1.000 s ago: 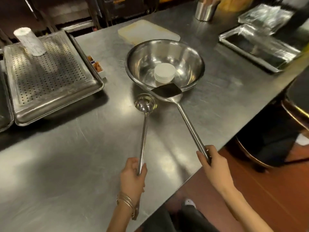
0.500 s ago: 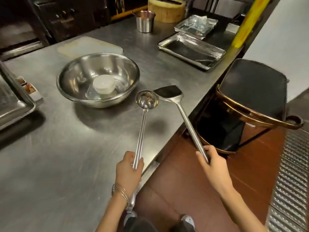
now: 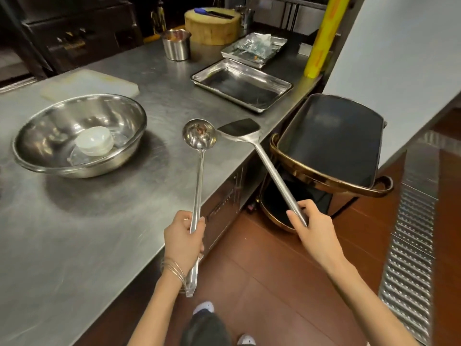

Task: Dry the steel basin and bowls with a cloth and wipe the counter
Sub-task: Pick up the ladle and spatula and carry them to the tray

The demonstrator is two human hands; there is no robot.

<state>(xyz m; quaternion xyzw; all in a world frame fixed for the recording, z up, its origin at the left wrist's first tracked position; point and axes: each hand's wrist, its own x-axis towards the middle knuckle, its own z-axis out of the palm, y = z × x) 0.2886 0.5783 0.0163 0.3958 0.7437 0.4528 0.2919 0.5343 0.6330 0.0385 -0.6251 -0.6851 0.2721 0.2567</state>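
The steel basin [image 3: 119,113] sits on the counter [image 3: 74,233] at my ten o'clock, with a small white bowl [image 3: 94,141] lying inside it. No cloth is in view, so I judge drying and wiping not yet begun. My left hand [image 3: 183,239] grips a ladle [image 3: 198,181] with brown scraps in its cup. My right hand [image 3: 311,228] grips a spatula [image 3: 270,168]. Both heads point toward twelve.

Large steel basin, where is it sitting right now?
Head view, left side: the large round steel basin sits on the grey steel counter, just in front of the pale cutting board and left of the long-handled steel ladle the left hand holds.
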